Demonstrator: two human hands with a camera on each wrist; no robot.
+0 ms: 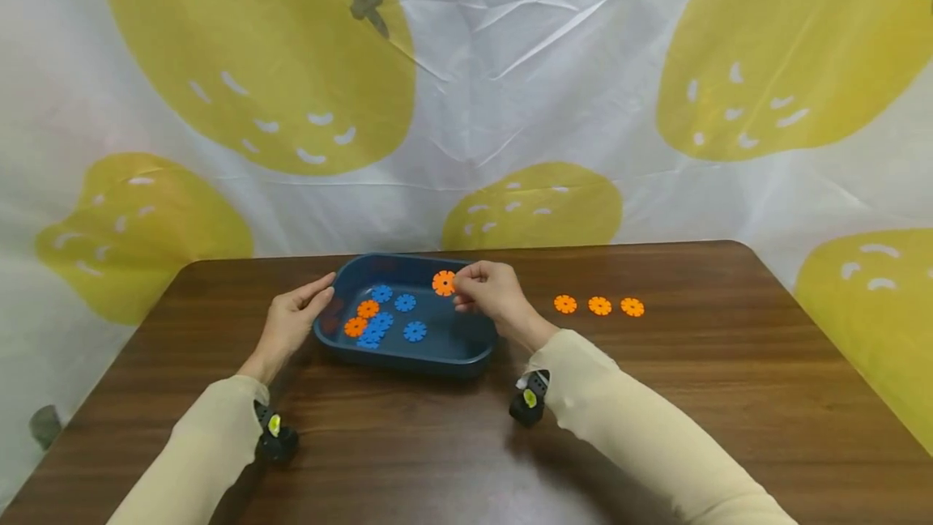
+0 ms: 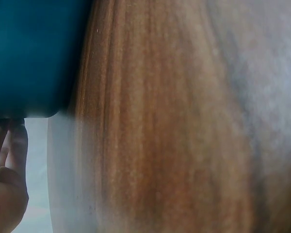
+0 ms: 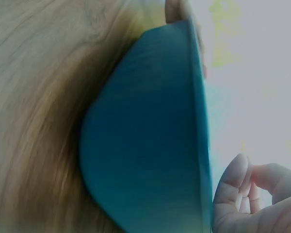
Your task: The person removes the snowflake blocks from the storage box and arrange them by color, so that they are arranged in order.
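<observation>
Between thumb and fingers, my right hand (image 1: 494,298) pinches an orange notched disc (image 1: 444,283) above the right part of a dark blue tray (image 1: 437,363). At the tray's left end, my left hand (image 1: 287,322) holds the rim with fingertips and thumb. Inside the tray, toward its left side, lie several blue discs (image 1: 415,331) and two orange discs (image 1: 368,309), some overlapping. In the right wrist view the tray's outer wall (image 3: 145,121) fills the middle, with my right hand (image 3: 262,204) beside its rim. The left wrist view catches my left hand (image 2: 7,179) at the tray's edge.
Three orange discs (image 1: 600,305) lie in a row on the brown wooden table (image 1: 408,444), right of the tray. Behind the table hangs a white cloth (image 1: 452,104) printed with yellow fruit. Each wrist wears a small black camera (image 1: 528,399).
</observation>
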